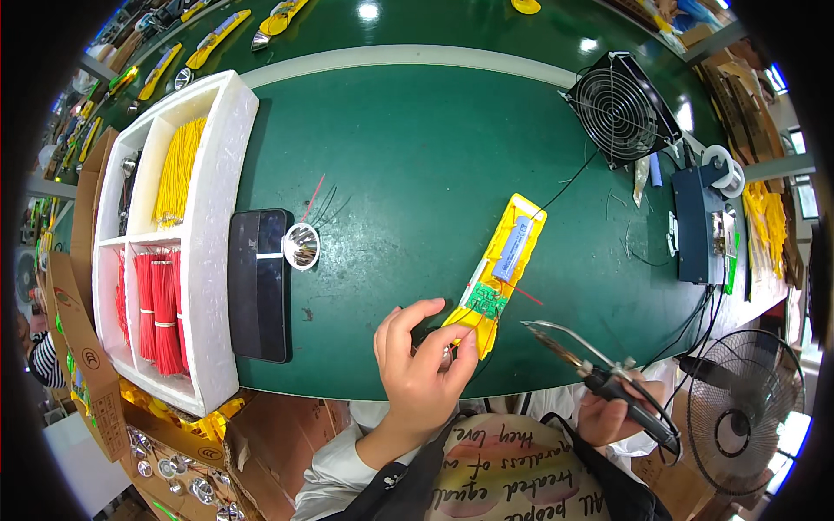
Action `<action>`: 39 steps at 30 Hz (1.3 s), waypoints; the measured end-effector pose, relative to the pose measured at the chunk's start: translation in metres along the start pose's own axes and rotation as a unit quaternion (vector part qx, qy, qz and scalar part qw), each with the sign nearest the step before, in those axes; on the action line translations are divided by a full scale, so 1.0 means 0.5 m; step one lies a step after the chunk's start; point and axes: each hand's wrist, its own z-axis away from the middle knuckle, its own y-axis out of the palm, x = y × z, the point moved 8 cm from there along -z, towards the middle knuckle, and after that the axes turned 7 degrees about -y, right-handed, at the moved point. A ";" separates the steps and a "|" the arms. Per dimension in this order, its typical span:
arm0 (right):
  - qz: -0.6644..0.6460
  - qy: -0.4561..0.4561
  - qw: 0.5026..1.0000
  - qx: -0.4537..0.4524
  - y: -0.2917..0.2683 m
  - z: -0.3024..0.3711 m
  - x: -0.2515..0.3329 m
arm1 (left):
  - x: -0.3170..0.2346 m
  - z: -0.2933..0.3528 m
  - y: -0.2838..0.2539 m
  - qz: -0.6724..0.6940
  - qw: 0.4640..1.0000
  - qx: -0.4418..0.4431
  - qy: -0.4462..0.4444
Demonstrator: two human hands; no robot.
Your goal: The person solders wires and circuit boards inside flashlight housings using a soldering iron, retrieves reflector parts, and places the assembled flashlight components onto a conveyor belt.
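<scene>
Head view: the right hand (608, 415) gripped a black-handled soldering iron (618, 393). The left hand (421, 360) bent its fingers over the near end of a long yellow plastic casing (503, 285) on the green surface (373, 174); what it pinched was unclear. Beyond stood a square black fan (617, 113).

Garment (521, 451) lettering (512, 486) (upside-down), carton (97, 391) marks (90, 358)

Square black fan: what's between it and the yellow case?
In the head view, just a thin dark wire crosses the green tabletop between the square black fan and the yellow case.
</scene>
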 end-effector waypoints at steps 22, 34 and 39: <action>-0.033 0.088 0.988 0.121 0.062 0.014 -0.038 | 0.008 -0.004 0.005 0.006 1.000 0.018 -0.007; -0.020 0.078 0.990 0.114 0.059 0.009 -0.037 | 0.009 -0.003 0.004 0.010 1.000 0.012 -0.010; -0.021 0.070 0.990 0.121 0.067 0.003 -0.031 | 0.009 -0.004 0.006 0.008 1.000 0.019 -0.010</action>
